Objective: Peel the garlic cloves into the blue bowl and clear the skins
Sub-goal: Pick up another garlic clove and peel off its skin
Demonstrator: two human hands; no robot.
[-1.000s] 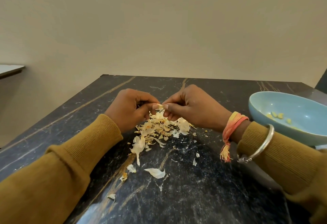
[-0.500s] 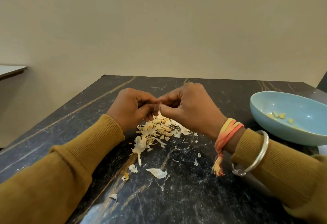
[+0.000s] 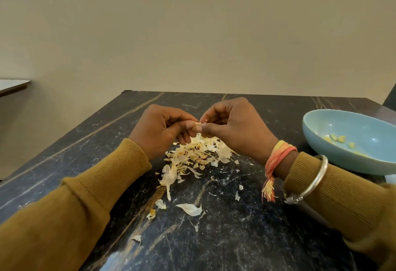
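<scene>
Over the middle of the dark marble table (image 3: 235, 238), my left hand (image 3: 159, 130) and my right hand (image 3: 232, 127) meet fingertip to fingertip. Between them they pinch a small garlic clove (image 3: 198, 123), of which only a pale sliver shows. Directly below the hands lies a heap of papery garlic skins (image 3: 196, 155). The blue bowl (image 3: 342, 155) sits at the right edge of the table, with several peeled yellowish cloves (image 3: 338, 139) inside it.
Loose skin flakes (image 3: 189, 208) are scattered toward the near edge of the table. A plain wall rises behind the table's far edge. The corner of a white surface (image 3: 12, 83) shows at the far left.
Both hands have lifted slightly above the skin pile. The right wrist has turned, and the fingers have shifted on the clove.
</scene>
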